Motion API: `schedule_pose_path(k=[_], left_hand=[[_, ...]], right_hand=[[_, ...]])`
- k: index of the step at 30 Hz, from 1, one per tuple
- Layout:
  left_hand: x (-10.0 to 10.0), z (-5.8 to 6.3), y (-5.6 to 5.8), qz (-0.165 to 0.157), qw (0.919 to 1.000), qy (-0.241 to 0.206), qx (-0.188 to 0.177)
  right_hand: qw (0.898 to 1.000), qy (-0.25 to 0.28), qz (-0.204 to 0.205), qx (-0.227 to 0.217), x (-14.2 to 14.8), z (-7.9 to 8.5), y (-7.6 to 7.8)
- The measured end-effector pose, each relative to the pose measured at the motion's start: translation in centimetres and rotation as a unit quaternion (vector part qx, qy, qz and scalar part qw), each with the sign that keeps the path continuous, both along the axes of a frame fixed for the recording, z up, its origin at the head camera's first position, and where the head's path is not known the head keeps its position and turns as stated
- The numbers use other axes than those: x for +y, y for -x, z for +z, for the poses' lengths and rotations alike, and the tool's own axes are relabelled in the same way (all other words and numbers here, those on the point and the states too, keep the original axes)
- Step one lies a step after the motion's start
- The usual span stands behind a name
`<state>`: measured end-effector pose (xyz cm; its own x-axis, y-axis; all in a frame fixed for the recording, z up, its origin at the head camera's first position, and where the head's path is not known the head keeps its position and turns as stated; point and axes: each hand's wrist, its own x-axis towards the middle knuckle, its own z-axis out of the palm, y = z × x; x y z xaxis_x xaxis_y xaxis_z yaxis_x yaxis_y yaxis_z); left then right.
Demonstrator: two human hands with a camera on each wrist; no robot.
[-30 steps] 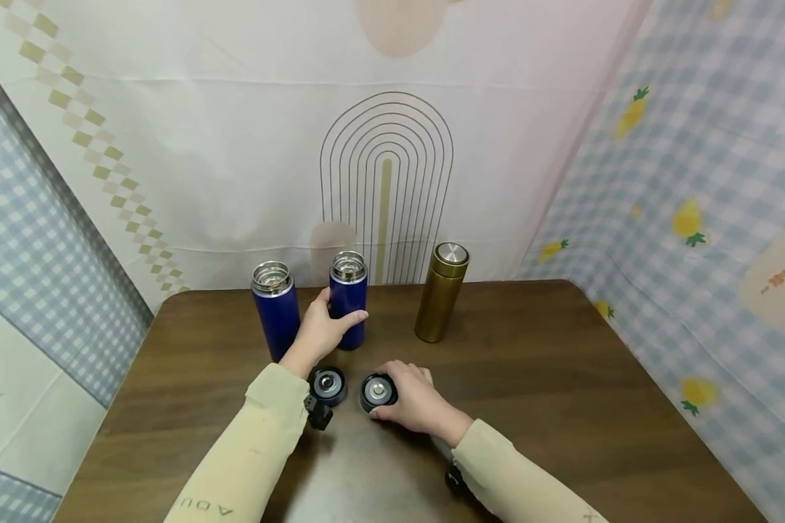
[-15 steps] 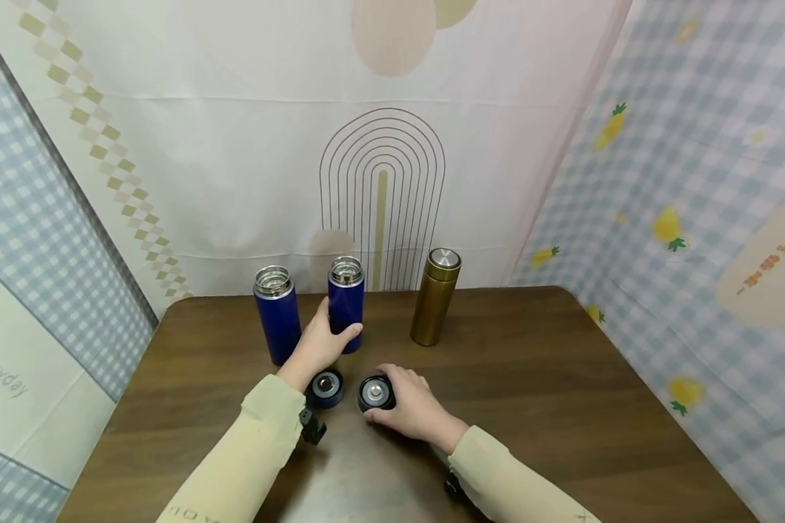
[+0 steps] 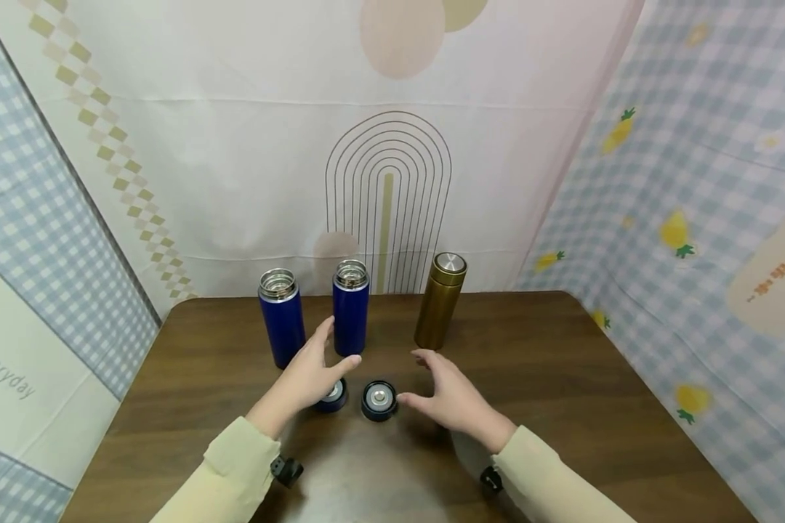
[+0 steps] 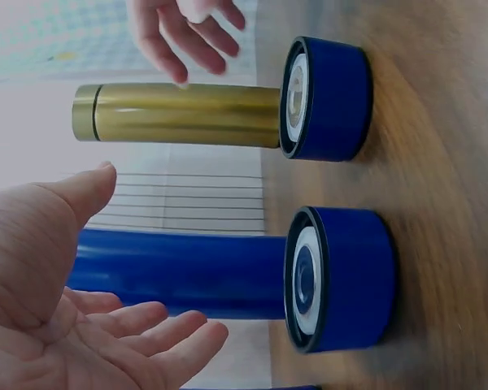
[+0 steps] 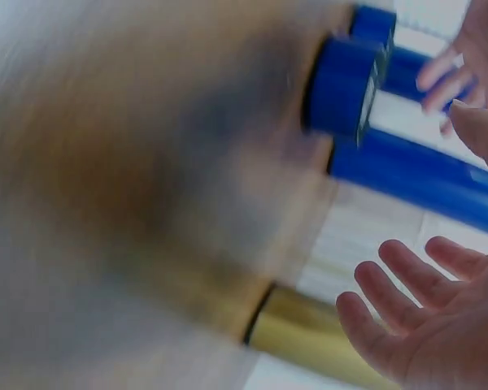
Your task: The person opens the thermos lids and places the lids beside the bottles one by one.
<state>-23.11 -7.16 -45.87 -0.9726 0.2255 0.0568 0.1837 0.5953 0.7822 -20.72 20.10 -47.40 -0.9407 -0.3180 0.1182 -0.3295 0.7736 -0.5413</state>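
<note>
Two uncapped blue thermos bottles stand upright: the left bottle and the middle bottle, their steel mouths showing. Two lids lie upside down in front of them, the right lid and the left lid, the latter partly covered by my left hand. That hand hovers above the left lid with fingers spread, holding nothing; the left wrist view shows its palm apart from the lid. My right hand hangs just right of the right lid, fingers loosely bent and nothing in them.
A gold thermos with its cap on stands upright at the back, right of the blue bottles. The brown wooden table reaches back to a printed cloth, with checked cloth on both sides.
My left hand has let go of the middle blue bottle and drawn back toward me. My right hand has released the right lid and moved off to the right.
</note>
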Motion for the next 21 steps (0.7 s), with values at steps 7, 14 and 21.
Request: schedule_pose_path(k=[7,14,21], left_hand=[[-0.3,-0.2,-1.0,-0.012,0.9999,-0.007,0.008],[1.1,-0.3,-1.1,-0.021,0.9996,-0.019,0.008],[4.2,-0.5,0.3,-0.026,0.9966,-0.065,0.043]], right_hand=[[0.999,0.039,-0.036,0.008,4.1,1.9,1.0],[0.995,0.078,-0.056,0.029,6.1,4.2,2.4],[0.984,0.143,-0.09,0.054,6.2,6.1,4.1]])
